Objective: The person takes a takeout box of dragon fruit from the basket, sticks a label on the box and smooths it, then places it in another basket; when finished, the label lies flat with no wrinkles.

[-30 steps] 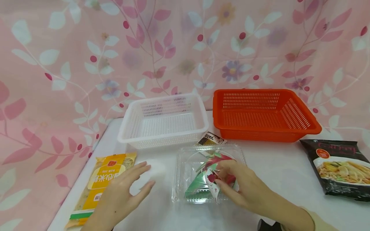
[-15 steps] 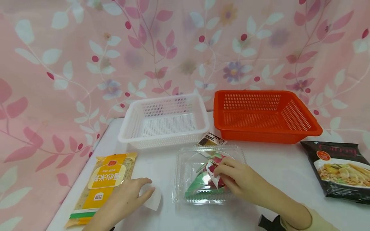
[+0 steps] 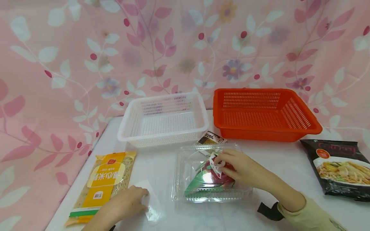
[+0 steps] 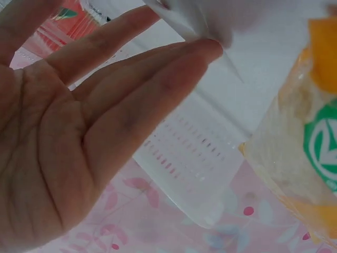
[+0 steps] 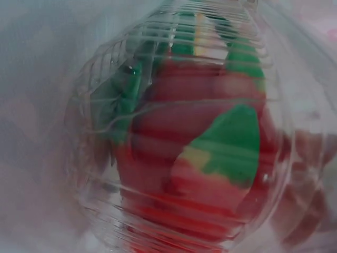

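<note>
In the head view, a clear plastic clamshell box (image 3: pixel 208 195) stands in the middle of the table. Inside shows something red with green leaf-like scales (image 5: pixel 195 137), resembling a dragon fruit, filling the right wrist view. My right hand (image 3: pixel 242 166) is over the lid and pinches a small white sticker (image 3: pixel 214 164) with red print against it. On the left, my left hand (image 3: pixel 124 202) has its thumb and forefinger apart beside a white slip of paper (image 3: pixel 151 202). In the left wrist view its fingers are mostly straight, fingertips right at the paper (image 4: pixel 197 18).
A yellow noodle packet (image 3: pixel 104 183) lies by the left forearm. Behind stand a white basket (image 3: pixel 164 139) and a red-orange basket (image 3: pixel 260 134). A small card (image 3: pixel 212 138) lies between them and the box. A black noodle packet (image 3: pixel 341 166) lies at far right.
My left hand has come down closer to the table, and the white slip now lies beside its fingers. My right hand has moved the sticker slightly up along the lid.
</note>
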A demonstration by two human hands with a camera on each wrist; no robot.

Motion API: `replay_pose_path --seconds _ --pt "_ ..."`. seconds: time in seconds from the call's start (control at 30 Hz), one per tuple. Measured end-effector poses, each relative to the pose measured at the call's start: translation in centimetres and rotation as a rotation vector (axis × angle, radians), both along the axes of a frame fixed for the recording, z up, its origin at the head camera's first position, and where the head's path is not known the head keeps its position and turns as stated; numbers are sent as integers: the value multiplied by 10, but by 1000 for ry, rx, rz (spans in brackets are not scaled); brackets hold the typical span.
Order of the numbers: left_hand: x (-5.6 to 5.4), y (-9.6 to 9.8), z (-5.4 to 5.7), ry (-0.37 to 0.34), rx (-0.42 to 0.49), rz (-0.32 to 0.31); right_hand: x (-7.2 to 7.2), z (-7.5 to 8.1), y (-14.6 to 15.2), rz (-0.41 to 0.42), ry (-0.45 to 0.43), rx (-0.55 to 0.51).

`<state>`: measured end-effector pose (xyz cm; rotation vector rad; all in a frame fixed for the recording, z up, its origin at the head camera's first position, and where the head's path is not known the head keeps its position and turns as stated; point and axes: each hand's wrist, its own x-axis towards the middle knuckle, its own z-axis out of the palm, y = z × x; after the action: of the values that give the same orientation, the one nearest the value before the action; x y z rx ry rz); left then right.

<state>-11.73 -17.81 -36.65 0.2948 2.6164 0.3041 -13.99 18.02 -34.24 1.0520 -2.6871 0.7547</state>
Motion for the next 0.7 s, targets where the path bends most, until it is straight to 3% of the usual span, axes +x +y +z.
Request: replay_pose_path --seconds 0.1,0.27,0.53,0.63,0.7 --pt "-1 -3 -1 -7 29 -56 -4 -1 0 23 -6 -12" --pt "-6 -5 -4 20 65 -206 -14 -3 0 87 10 -21" --pt "-38 -8 -4 63 33 -267 -25 -4 2 189 13 1" --pt "-47 -4 3 165 62 -348 -27 -3 1 210 6 10" --pt "-48 4 9 316 95 -424 -28 -3 1 211 -6 10"
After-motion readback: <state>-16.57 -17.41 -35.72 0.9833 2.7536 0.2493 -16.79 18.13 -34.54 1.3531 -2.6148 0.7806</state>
